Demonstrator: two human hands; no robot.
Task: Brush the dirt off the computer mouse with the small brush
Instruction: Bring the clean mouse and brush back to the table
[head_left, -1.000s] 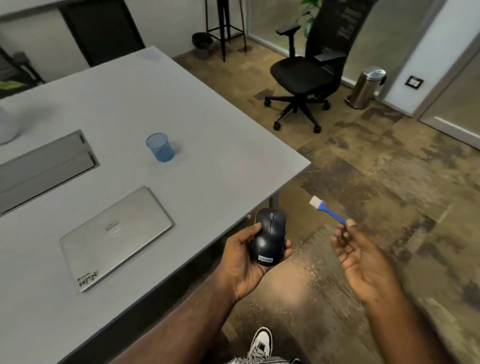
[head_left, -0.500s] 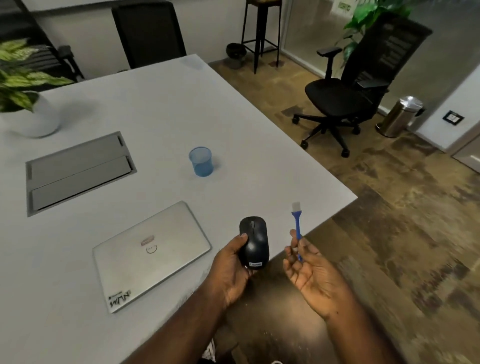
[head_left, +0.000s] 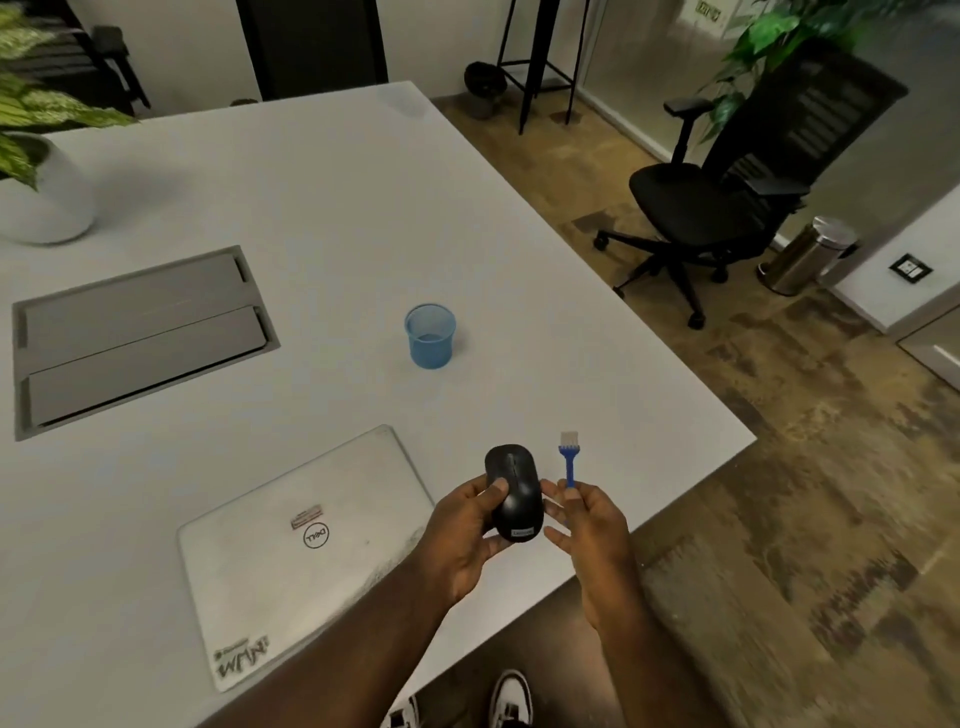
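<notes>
Head view. We see the left hand (head_left: 467, 530) wrapped around a black oval plastic computer mouse (head_left: 513, 492), thumb on the top shell and the fingers closed beneath; this grip is snug and lifts the mouse above the near edge of the pale grey desk (head_left: 337, 218). The right hand (head_left: 584, 525) pinches the handle of a small blue plastic brush with pale bristles (head_left: 568, 457) between thumb and fingertips, the other fingers loosely spread. The brush stands upright, bristles up, just beside the mouse and not touching it.

Risks, as we judge them:
- The pinch sits low on a thin handle; sideways pressure on the bristles could twist the brush out of the fingers.
- The bristles point away from the mouse, so the brush must tilt first; a hasty tilt may strike the shell with the handle.
- Both things hover near the desk's edge, over the floor; a slip drops them there.
- Loosened dirt may fall onto the closed silver laptop (head_left: 306, 551) lying near the hands.
- The small translucent blue cup (head_left: 430, 336) stands well apart; little hazard.
</notes>
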